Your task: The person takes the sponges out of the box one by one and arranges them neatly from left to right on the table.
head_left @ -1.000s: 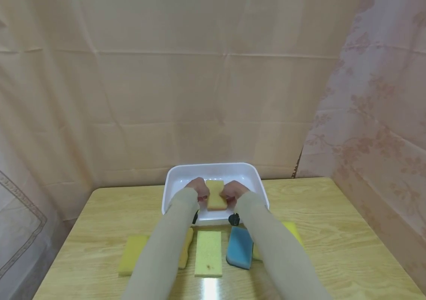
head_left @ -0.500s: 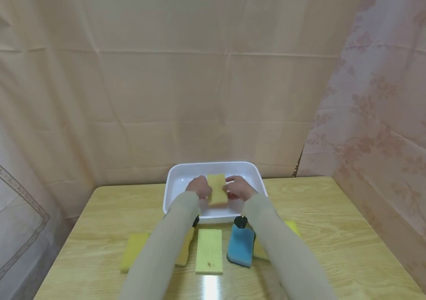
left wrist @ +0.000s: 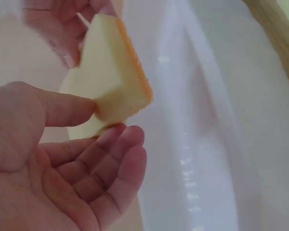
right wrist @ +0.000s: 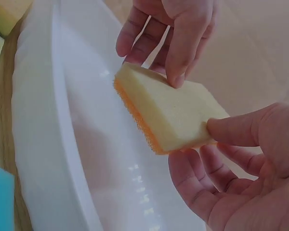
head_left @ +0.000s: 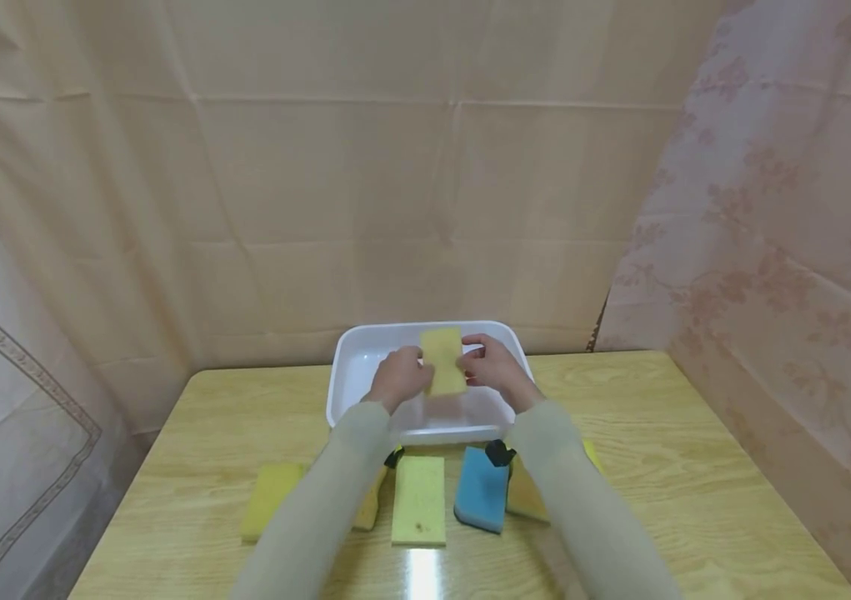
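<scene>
A pale yellow sponge (head_left: 443, 360) with a thin orange scouring layer, plain in both wrist views, is held up over the white tray (head_left: 425, 437). The left hand (head_left: 399, 377) pinches one long side, its thumb (left wrist: 72, 109) on the yellow face and fingers beneath. From the other side the right hand (head_left: 496, 368) pinches it too, thumb (right wrist: 236, 129) on top and fingertips under the orange layer. In the right wrist view the sponge (right wrist: 168, 106) is tilted above the tray's floor.
On the wooden table (head_left: 695, 483), in front of the tray, lie a pale yellow sponge (head_left: 418, 500), a blue sponge (head_left: 481, 492) and a yellow sponge (head_left: 269, 498). More sponges are partly hidden by the sleeves. A beige cloth (head_left: 320, 183) hangs behind.
Both hands have raised the sponge from low in the tray and shifted it slightly right, turning its yellow face toward the head camera. The right fingers have spread a little.
</scene>
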The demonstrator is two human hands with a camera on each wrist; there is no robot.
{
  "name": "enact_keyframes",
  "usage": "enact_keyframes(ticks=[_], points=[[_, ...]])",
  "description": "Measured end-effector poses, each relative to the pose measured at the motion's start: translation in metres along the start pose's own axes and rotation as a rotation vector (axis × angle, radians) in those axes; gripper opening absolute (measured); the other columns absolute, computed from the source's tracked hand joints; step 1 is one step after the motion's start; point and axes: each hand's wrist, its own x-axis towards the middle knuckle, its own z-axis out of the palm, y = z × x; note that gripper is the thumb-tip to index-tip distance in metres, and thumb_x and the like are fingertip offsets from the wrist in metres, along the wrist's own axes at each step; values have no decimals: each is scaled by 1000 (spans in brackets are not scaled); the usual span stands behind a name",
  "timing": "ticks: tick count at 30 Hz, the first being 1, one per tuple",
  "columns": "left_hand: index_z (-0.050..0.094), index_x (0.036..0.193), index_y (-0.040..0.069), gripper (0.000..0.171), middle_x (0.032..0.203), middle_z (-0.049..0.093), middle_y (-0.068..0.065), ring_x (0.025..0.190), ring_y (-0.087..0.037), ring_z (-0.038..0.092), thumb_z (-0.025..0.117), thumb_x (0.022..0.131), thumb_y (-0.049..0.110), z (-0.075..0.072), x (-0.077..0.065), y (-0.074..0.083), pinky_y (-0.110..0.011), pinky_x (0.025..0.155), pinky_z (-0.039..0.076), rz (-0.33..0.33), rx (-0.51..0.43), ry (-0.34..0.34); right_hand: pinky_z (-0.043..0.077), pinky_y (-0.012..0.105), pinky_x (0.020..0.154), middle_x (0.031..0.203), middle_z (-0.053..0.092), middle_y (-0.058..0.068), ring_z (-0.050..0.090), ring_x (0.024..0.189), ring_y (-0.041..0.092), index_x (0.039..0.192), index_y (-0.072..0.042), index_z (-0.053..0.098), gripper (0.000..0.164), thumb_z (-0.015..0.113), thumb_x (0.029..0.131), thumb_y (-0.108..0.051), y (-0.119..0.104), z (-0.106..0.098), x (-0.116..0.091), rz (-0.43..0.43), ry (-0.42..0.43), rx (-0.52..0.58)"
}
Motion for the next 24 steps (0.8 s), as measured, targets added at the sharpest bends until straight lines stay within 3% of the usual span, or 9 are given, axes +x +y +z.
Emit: enact_keyframes(ticks=[8,15,20,24], points=[[60,131,-4,43,108,73,-13,97,-28,69,61,96,21,-2,-12,10,-43,86,55,50,-31,12,62,38,74,109,63,23,66,79,22,139,7,50,46,63,95,1,-3,-7,-16,-97,56,-8],[64,128,-4,41,101,74,-12,95,-28,69,62,93,17,2,-19,18,-42,84,55,146,-77,61,62,39,76,116,61,25,68,89,29,141,3,52,46,64,97,-4,1,-19,-29,-127,104,-49],[63,133,-1,43,104,75,-11,97,-26,69,62,94,18,9,-25,25,-40,85,55,153,-140,54,61,39,79,121,60,26,67,100,35,144,2,50,47,62,100,-6,4,-28,-41,-130,119,-81],[61,137,3,45,108,74,-11,97,-25,69,62,96,20,14,-31,30,-39,85,55,136,-201,38,61,38,80,121,60,24,65,99,34,146,0,49,48,62,101,-8,7,-32,-51,-120,148,-94]])
